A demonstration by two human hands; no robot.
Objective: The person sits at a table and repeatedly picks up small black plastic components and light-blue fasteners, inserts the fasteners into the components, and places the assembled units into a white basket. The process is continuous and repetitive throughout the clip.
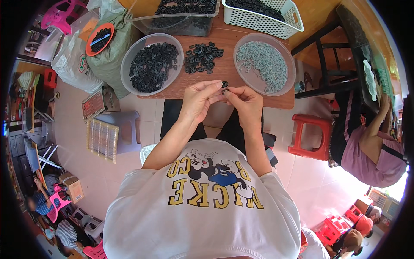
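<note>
Close in front of my body, just off the table's front edge, both hands meet. My left hand point(197, 100) pinches a small black oval plastic piece point(224, 84) between thumb and finger. The fingertips of my right hand point(246, 101) are closed right beside that piece; what they hold is too small to make out. Beyond my hands, a loose pile of black plastic pieces point(202, 57) lies on the brown table point(224, 39). To its left stands a clear round tub point(125, 69) of the same kind of pieces. A second tub point(291, 73) on the right holds many small silvery screw-like parts.
A clear bin point(172, 26) and a white perforated basket point(263, 28), both with black pieces, stand at the table's back. Sacks point(108, 64) carry an orange plate point(91, 47) at left. A red stool point(308, 138) stands right, near a person in a pink top point(366, 151).
</note>
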